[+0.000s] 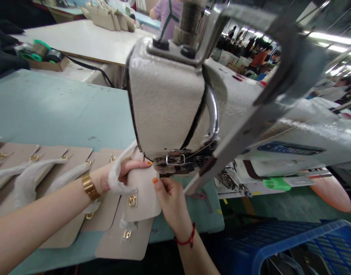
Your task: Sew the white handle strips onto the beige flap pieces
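Note:
A beige panel point(143, 208), seemingly leather, with a gold metal fitting point(132, 200), lies under the head of a sewing machine point(166, 103). My left hand point(129, 167) grips the panel's upper left part, one orange-nailed finger stretched toward the stitching area. Around that wrist loops a strap point(115, 179) wrapped in whitish film. At the panel's right edge my right hand point(173, 204) is closed, thumb on top and fingers curled, pinching the edge. The needle and presser foot are hidden behind the machine head. Beneath lies another beige panel point(129, 246) with a gold fitting.
Several similar beige panels point(63, 236) overlap along the left of the blue-green table point(78, 107). A blue plastic crate point(261, 252) stands at lower right. A metal bar point(238, 130) slants down close in front of the machine. Behind are a white table point(86, 40) and a person point(171, 17).

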{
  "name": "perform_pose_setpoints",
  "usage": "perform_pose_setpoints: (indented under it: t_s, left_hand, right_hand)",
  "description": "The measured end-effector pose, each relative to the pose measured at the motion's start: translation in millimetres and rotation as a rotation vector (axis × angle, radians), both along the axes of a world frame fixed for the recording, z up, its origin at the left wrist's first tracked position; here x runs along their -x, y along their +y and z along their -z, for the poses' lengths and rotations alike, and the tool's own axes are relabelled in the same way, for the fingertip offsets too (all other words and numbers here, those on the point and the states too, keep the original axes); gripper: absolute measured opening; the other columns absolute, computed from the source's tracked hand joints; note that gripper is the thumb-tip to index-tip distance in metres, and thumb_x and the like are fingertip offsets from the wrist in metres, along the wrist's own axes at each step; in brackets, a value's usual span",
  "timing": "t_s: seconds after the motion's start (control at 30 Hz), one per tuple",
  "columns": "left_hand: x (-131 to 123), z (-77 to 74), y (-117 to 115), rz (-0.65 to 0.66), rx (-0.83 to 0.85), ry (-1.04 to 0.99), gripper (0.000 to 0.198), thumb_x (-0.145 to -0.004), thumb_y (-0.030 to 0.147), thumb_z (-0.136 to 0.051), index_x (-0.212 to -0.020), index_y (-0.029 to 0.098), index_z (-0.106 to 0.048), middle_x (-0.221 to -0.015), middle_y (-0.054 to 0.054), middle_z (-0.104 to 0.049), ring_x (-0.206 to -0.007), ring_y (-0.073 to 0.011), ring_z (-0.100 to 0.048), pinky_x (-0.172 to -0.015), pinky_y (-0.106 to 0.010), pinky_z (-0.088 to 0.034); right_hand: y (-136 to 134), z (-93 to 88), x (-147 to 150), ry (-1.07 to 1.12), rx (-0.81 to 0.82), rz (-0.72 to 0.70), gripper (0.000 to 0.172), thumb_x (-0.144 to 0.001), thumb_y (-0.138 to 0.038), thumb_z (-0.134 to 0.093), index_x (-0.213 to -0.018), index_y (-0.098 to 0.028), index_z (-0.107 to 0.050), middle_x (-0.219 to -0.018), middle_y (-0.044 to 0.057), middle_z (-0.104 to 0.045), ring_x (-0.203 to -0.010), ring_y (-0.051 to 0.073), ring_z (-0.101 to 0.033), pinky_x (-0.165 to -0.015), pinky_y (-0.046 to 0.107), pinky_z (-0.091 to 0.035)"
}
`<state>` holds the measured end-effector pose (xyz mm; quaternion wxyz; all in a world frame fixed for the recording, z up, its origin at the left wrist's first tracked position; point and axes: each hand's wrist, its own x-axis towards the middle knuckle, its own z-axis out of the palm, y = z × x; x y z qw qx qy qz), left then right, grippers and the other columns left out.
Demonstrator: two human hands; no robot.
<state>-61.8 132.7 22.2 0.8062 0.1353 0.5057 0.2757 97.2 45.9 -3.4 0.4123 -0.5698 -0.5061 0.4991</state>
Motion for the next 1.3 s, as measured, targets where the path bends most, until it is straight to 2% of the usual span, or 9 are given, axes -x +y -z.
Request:
perform_pose_setpoints:
  t_s: [0.13,0.23,0.33,0.43,0.63,0.8,1.0,1.13,1.3]
  left_hand:
    - [3,6.1,0,0.053,-0.041,-0.004,0.031,-0.072,0.007,-0.073,-0.102,0.003,-0.070,-0.053,-0.006,-0.068,-0.056,-0.0314,-0.072,-0.046,-0.035,-0.057]
    - [4,8.8,-1,0.067,-0.059,-0.028,0.025,-0.072,0.008,-0.072,-0.096,0.004,-0.070,-0.059,-0.008,-0.072,-0.058,-0.0303,-0.072,-0.049,-0.037,-0.058]
    - [2,4.2,-6,0.048,-0.069,-0.054,0.021,-0.070,0.011,-0.076,-0.090,0.007,-0.071,-0.056,-0.007,-0.071,-0.060,-0.0303,-0.072,-0.051,-0.038,-0.059]
    - [-6,-0.7,-22,0.002,-0.069,-0.077,0.026,-0.070,0.015,-0.078,-0.094,0.007,-0.073,-0.068,-0.011,-0.075,-0.065,-0.0292,-0.074,-0.058,-0.036,-0.061]
    - [-38,7.4,-66,-0.332,-0.168,-0.079,0.040,-0.073,0.020,-0.079,-0.112,0.014,-0.070,-0.107,-0.012,-0.075,-0.092,-0.0289,-0.073,-0.076,-0.033,-0.062]
    - [-57,13.1,-80,-0.501,-0.261,-0.037,0.046,-0.074,0.021,-0.079,-0.118,0.017,-0.067,-0.116,-0.009,-0.072,-0.107,-0.0281,-0.068,-0.086,-0.035,-0.061]
    - [-55,12.4,-80,-0.498,-0.244,-0.038,0.047,-0.071,0.021,-0.081,-0.115,0.011,-0.068,-0.120,-0.014,-0.070,-0.118,-0.0304,-0.062,-0.094,-0.037,-0.058]
    - [-52,11.8,-78,-0.448,-0.231,-0.019,0.047,-0.070,0.017,-0.082,-0.115,0.010,-0.068,-0.123,-0.015,-0.068,-0.110,-0.0324,-0.067,-0.084,-0.036,-0.062]
    - [-56,8.5,-76,-0.487,-0.240,-0.011,0.044,-0.072,0.014,-0.079,-0.114,0.014,-0.069,-0.112,-0.011,-0.074,-0.101,-0.0290,-0.070,-0.078,-0.032,-0.063]
  right_hand:
    - [-6,-8.5,0,-0.109,-0.032,-0.008,0.042,-0.097,-0.043,-0.045,-0.072,-0.013,-0.062,-0.066,0.001,-0.052,-0.061,0.011,-0.041,-0.053,0.021,-0.030]
    - [-8,-13.1,-2,-0.126,-0.035,-0.042,0.039,-0.098,-0.040,-0.044,-0.081,-0.013,-0.067,-0.073,0.003,-0.060,-0.065,0.013,-0.048,-0.056,0.021,-0.034]
    - [-9,-15.9,-9,-0.107,-0.030,-0.094,0.036,-0.099,-0.038,-0.042,-0.092,-0.015,-0.069,-0.079,0.004,-0.064,-0.072,0.016,-0.055,-0.061,0.022,-0.039]
    - [-7,-20.5,-27,-0.116,-0.075,-0.139,0.030,-0.099,-0.033,-0.044,-0.100,-0.019,-0.070,-0.086,0.004,-0.067,-0.079,0.018,-0.059,-0.068,0.024,-0.042]
    - [11,-34.6,-60,-0.236,-0.174,-0.224,0.028,-0.096,-0.029,-0.050,-0.082,-0.019,-0.072,-0.078,0.003,-0.067,-0.086,0.022,-0.061,-0.070,0.026,-0.043]
    - [18,-37.8,-61,-0.327,-0.147,-0.216,0.034,-0.095,-0.032,-0.052,-0.070,-0.014,-0.067,-0.066,0.002,-0.061,-0.073,0.018,-0.059,-0.063,0.022,-0.040]
    - [15,-39.1,-59,-0.363,-0.095,-0.214,0.038,-0.096,-0.034,-0.049,-0.070,-0.012,-0.064,-0.067,0.002,-0.058,-0.067,0.014,-0.053,-0.058,0.021,-0.034]
    - [17,-42.9,-59,-0.360,-0.080,-0.259,0.038,-0.096,-0.035,-0.048,-0.069,-0.012,-0.061,-0.067,0.001,-0.054,-0.065,0.012,-0.048,-0.056,0.021,-0.030]
    - [20,-45.4,-60,-0.368,-0.072,-0.274,0.038,-0.095,-0.036,-0.050,-0.065,-0.013,-0.055,-0.063,-0.002,-0.046,-0.062,0.010,-0.042,-0.054,0.022,-0.026]
